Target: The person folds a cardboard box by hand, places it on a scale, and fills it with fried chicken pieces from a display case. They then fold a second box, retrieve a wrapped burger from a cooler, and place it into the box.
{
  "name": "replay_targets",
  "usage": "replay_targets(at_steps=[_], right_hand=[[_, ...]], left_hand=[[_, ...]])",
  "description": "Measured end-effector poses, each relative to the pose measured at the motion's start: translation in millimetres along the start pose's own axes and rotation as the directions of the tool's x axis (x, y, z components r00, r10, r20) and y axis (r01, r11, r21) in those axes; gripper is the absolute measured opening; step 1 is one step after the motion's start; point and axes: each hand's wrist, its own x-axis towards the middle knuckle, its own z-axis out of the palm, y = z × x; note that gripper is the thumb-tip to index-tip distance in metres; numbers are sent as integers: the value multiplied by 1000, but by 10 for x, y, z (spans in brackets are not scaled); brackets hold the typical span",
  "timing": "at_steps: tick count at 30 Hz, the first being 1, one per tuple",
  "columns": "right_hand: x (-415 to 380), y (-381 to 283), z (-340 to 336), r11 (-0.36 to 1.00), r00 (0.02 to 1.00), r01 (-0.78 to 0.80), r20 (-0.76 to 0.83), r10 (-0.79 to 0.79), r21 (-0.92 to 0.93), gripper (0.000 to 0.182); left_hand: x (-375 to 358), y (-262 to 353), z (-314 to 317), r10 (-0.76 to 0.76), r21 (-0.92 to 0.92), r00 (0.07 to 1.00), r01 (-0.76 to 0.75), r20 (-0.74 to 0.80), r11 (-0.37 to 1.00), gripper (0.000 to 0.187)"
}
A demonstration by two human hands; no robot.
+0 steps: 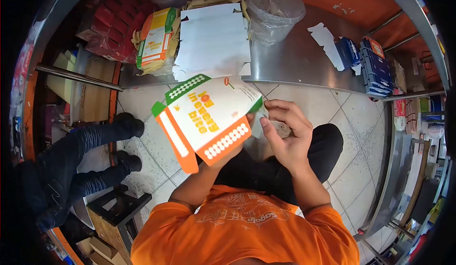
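Observation:
A partly folded cardboard food box (204, 106), white with orange and green sides and "joy in every bite" print, is held up at a tilt in front of my body. My left hand (232, 155) supports it from beneath; most of its fingers are hidden behind the board. At the box's right end, my right hand (290, 134) has thumb and fingers around a small end flap. The orange flap at the left end sticks outward.
Flat white cardboard (213, 39) and printed boxes (156, 39) lie on the metal table (304, 61). A plastic-lined bucket (274, 13) stands behind. Blue cartons (375, 68) are stacked at right. Another person's legs (95, 141) extend from the left, near a stool (116, 212).

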Motion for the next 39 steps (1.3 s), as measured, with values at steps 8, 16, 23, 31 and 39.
replay_targets(at_steps=[8,16,23,31,39], right_hand=[[39,-58,72,996,997,82,-8,-82,-46,10],[10,-45,40,1000,997,-23,70,22,4,13],[35,78,-107,962,943,-159,323,81,222,7],[-20,254,-7,977,981,-137,163,110,166,15],[9,276,27,898,918,387,-4,-397,-211,31]], left_hand=[[22,-218,-66,-68,-875,873,483,484,-26,76],[-6,-115,-225,-56,-917,929,370,366,151,62],[14,42,-161,-38,-633,995,90,95,769,46],[57,65,-22,-38,-583,999,32,2,812,31],[317,198,-223,105,-621,972,50,210,782,38]])
